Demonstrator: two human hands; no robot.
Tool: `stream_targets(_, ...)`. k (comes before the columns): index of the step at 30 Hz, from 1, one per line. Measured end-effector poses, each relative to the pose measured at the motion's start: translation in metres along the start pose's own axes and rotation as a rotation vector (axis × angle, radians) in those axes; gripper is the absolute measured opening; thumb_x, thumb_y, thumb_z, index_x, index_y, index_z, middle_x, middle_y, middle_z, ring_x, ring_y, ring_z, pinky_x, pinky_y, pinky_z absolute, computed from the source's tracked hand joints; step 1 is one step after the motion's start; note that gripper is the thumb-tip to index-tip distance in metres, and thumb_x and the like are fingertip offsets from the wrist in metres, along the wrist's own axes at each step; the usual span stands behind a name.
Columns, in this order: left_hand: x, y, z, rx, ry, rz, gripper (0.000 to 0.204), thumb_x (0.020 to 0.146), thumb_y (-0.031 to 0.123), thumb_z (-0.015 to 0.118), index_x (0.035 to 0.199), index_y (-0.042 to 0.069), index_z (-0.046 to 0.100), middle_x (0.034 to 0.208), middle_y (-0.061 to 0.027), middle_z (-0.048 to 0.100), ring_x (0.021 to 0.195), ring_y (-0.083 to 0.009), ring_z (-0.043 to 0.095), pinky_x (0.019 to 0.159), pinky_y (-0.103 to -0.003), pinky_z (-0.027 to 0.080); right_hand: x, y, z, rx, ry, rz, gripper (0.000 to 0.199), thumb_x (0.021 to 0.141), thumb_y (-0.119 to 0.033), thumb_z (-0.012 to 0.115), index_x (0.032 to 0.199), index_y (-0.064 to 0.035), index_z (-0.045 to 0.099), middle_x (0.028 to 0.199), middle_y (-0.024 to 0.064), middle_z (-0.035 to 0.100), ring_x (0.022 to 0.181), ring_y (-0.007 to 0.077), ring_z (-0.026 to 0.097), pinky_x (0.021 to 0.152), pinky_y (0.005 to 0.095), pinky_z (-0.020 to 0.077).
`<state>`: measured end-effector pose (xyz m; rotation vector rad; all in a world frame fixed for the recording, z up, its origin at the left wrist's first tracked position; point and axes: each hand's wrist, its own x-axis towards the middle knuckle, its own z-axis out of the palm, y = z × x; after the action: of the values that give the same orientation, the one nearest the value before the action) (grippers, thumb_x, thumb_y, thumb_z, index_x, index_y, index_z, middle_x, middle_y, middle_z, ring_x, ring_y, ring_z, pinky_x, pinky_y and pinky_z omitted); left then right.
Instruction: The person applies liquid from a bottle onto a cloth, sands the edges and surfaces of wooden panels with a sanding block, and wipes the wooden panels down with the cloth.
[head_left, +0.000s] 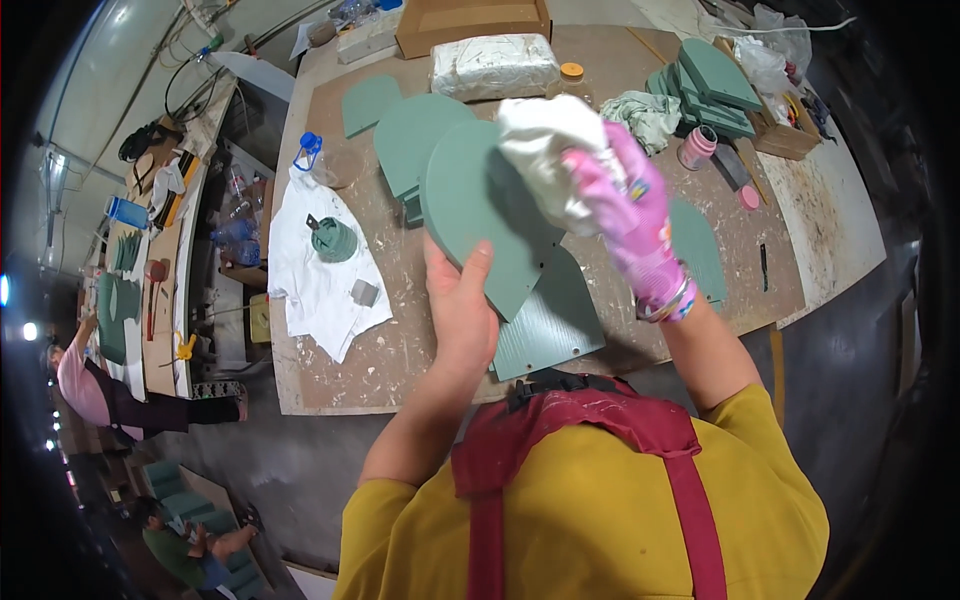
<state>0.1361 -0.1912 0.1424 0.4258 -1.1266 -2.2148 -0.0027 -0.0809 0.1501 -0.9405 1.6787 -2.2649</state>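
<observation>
My bare left hand (465,315) grips the lower edge of a green rounded panel (465,195), thumb on its face, and holds it tilted above the table. My right hand (640,220), in a pink patterned glove, is closed on a bunched white cloth (545,150) at the panel's upper right. Whether the cloth touches the panel, I cannot tell. Beneath lies another green panel (560,325) with small holes along its edge. More rounded green panels (415,135) lie just beyond, and one (697,240) is partly hidden behind my right wrist.
Left on the worktable (345,385), a white cloth (305,285) bears a green pot (333,242) and a grey block (364,292). Far right are stacked green pieces (715,80) and a pink bottle (697,147). A plastic-wrapped block (495,65) stands behind. Two people are off left.
</observation>
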Motion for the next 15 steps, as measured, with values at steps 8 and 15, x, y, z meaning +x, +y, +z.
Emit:
stream_targets(8, -0.004, -0.022, -0.002, 1.042, -0.420, 0.601, 0.087, 0.074, 0.013, 0.068, 0.146, 0.001, 0.021, 0.151, -0.0253, 0.017, 0.137, -0.0449, 0.023, 0.113, -0.047, 0.021, -0.028, -0.027, 0.037, 0.185, -0.051, 0.313, 0.064, 0.077, -0.012, 0.075, 0.129, 0.0025, 0.041, 0.116, 0.0109, 0.056, 0.103, 0.0153, 0.057, 0.086, 0.0274, 0.0493)
stream_targets(15, 0.024, 0.008, -0.043, 0.681, -0.313, 0.098, 0.072, 0.083, 0.018, 0.067, 0.143, 0.001, 0.031, 0.142, -0.0183, 0.039, 0.131, -0.0290, 0.039, 0.110, -0.043, 0.028, -0.028, -0.013, -0.020, 0.641, 0.081, 0.598, 0.040, 0.091, -0.021, 0.058, 0.126, -0.0037, 0.048, 0.103, 0.0059, 0.063, 0.091, 0.0151, 0.064, 0.079, 0.0303, 0.0555)
